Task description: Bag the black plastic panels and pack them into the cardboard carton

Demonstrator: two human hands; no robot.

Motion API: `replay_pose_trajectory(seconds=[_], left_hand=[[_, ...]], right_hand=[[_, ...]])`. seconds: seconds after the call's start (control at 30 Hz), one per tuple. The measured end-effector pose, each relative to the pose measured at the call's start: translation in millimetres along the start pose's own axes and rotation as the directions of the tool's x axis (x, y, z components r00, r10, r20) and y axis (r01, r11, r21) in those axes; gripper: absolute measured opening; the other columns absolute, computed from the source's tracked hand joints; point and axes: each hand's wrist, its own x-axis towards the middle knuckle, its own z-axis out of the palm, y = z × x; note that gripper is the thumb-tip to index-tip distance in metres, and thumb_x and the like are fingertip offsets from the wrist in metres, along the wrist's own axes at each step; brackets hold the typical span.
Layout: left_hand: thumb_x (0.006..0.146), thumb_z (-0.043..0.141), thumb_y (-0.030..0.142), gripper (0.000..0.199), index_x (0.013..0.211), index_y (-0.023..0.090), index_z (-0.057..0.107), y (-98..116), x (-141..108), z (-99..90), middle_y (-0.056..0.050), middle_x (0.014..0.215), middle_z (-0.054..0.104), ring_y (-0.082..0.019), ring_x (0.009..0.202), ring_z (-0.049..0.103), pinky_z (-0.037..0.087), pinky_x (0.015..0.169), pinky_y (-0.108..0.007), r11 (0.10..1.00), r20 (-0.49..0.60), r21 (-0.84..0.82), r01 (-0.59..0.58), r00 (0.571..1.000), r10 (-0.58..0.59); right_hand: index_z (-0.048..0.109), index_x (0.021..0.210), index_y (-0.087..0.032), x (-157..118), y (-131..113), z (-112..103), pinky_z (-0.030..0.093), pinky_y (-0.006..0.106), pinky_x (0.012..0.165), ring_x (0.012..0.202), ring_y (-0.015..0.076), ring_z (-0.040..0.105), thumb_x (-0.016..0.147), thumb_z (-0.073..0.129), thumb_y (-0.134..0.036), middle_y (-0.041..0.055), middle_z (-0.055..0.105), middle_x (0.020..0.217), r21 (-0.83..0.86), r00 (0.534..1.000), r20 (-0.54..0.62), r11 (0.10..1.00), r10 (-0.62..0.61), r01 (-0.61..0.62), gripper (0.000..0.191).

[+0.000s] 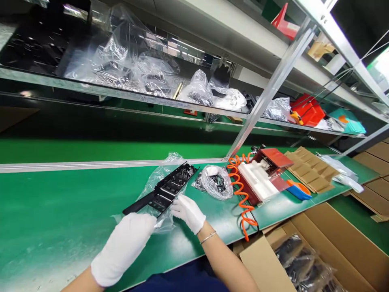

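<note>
A long black plastic part [170,187] with raised fittings lies slantwise on a crumpled clear plastic bag [148,184] over the green bench. My left hand [129,243], in a white glove, is closed at the part's near-left edge; its fingertips are partly hidden. Also gloved in white, my right hand [188,211] has its fingers bent together against the near-right edge, where the bag bunches up. Just right of the part sits an open clear bag of small black pieces [216,182].
A red and white bench machine [258,178] stands to the right, with a coiled orange air hose [240,190] before it. Brown cardboard pieces [311,168] lie beyond. An open carton [267,263] with bagged black parts is at lower right. A loaded shelf [121,87] crosses above.
</note>
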Motion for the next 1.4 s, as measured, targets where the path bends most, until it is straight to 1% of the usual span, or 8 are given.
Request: replay_pose_trajectory(seconds=[0.13,0.23,0.33,0.43,0.6,0.83,1.13,1.4], left_hand=[[0.088,0.047,0.031,0.032,0.080,0.032,0.077,36,-9,2.7,-0.014,0.078,0.073,-0.041,0.083,0.072,0.060,0.081,-0.063,0.997,0.189,-0.011,-0.080,0.979,0.081],[0.085,0.061,0.051,0.032,0.113,0.042,0.074,32,-16,-12.7,-0.007,0.116,0.076,-0.037,0.112,0.070,0.057,0.101,-0.055,0.963,0.033,-0.202,-0.180,0.981,0.191],[0.087,0.057,0.059,0.058,0.142,0.041,0.055,7,-8,-25.3,-0.005,0.142,0.065,-0.034,0.128,0.062,0.049,0.111,-0.054,0.955,-0.220,-0.295,0.034,0.970,-0.103],[0.089,0.051,0.060,0.081,0.158,0.021,0.034,-11,16,-13.5,-0.017,0.147,0.059,-0.036,0.128,0.062,0.053,0.102,-0.053,0.868,-0.055,-0.300,0.395,0.902,-0.429],[0.087,0.052,0.027,0.038,0.120,0.024,0.069,-29,57,13.9,-0.009,0.096,0.078,-0.028,0.086,0.074,0.056,0.077,-0.038,0.938,0.337,-0.035,0.344,0.888,-0.313],[0.090,0.048,0.029,0.030,0.106,0.014,0.068,-95,116,-60.6,-0.020,0.101,0.074,-0.037,0.108,0.068,0.050,0.096,-0.052,0.963,0.155,0.047,0.266,0.950,-0.270],[0.090,0.054,0.034,0.037,0.116,0.014,0.070,-16,155,21.4,-0.023,0.120,0.070,-0.038,0.119,0.064,0.049,0.100,-0.050,0.995,0.264,-0.006,0.096,0.960,-0.091],[0.077,0.065,0.030,0.018,0.091,0.029,0.076,25,65,13.9,-0.001,0.085,0.077,-0.023,0.075,0.070,0.058,0.072,-0.034,0.897,0.568,-0.442,-0.018,0.768,0.295]], right_hand=[[0.070,0.113,-0.022,-2,5,-2,0.057,0.033,0.067,0.070,0.0164,0.064,0.063,0.086,-0.058,0.0031,0.074,0.092,0.032,0.989,-0.095,0.993,0.114,-0.111,0.063],[0.073,0.105,-0.020,-11,2,-8,0.059,0.039,0.078,0.080,0.0211,0.067,0.056,0.089,-0.045,0.0036,0.077,0.094,0.025,0.990,-0.131,0.999,0.047,-0.044,0.058],[0.076,0.109,-0.017,-24,-7,-21,0.055,0.044,0.100,0.102,0.0262,0.070,0.059,0.085,-0.039,0.0067,0.078,0.108,0.002,0.998,-0.041,0.998,-0.056,0.056,0.055],[0.077,0.112,-0.016,-38,-18,-32,0.049,0.046,0.111,0.115,0.0280,0.068,0.063,0.084,-0.039,0.0089,0.077,0.117,-0.069,0.994,0.027,0.991,-0.111,0.112,0.055],[0.076,0.108,-0.018,-68,-41,-51,0.053,0.047,0.104,0.104,0.0270,0.071,0.068,0.084,-0.045,0.0083,0.078,0.109,-0.209,0.987,-0.076,0.970,-0.140,0.121,0.049],[0.074,0.104,-0.017,-129,-64,-97,0.056,0.048,0.099,0.101,0.0289,0.071,0.067,0.085,-0.056,0.0106,0.077,0.106,-0.389,0.916,-0.332,0.917,-0.226,0.086,0.055],[0.073,0.099,-0.019,-143,-43,-102,0.059,0.045,0.093,0.095,0.0274,0.070,0.068,0.083,-0.055,0.0094,0.076,0.103,-0.360,0.897,-0.389,0.931,-0.208,0.060,0.049],[0.071,0.086,-0.022,-151,-65,-116,0.056,0.046,0.090,0.093,0.0277,0.066,0.067,0.080,-0.050,0.0078,0.075,0.093,-0.488,0.887,-0.408,0.873,-0.216,-0.012,0.035]])
